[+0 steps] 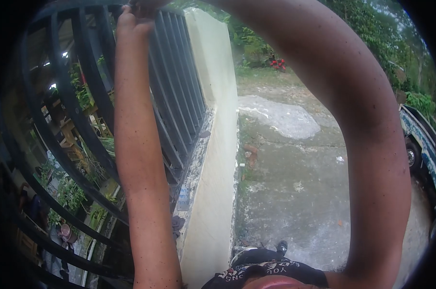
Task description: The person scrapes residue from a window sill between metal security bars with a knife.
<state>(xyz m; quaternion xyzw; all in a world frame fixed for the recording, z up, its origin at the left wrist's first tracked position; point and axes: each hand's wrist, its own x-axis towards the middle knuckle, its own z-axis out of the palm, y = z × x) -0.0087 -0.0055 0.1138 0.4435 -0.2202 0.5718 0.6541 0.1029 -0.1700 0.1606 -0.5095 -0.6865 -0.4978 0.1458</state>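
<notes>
Both my arms are raised to the top of a black metal fence (pixel 172 72). My left hand (pixel 135 23) is at the fence's upper edge, thumb up and the other fingers curled; something dark beside them is too cut off to name. My right hand (pixel 153 4) meets it there from the right, mostly beyond the top edge of the view, so its fingers are hidden. Below the bars runs a pale wall (pixel 210 192) with a worn ledge. On that ledge lie a dark crumpled cloth (pixel 178 224) and a small bluish printed piece (pixel 183 196).
Behind the bars are potted plants (pixel 66 190) and wooden furniture (pixel 71 132). To the right of the wall is a concrete yard (pixel 295 192) with a brick piece (pixel 250 151). A blue and white vehicle (pixel 420 139) stands at the far right.
</notes>
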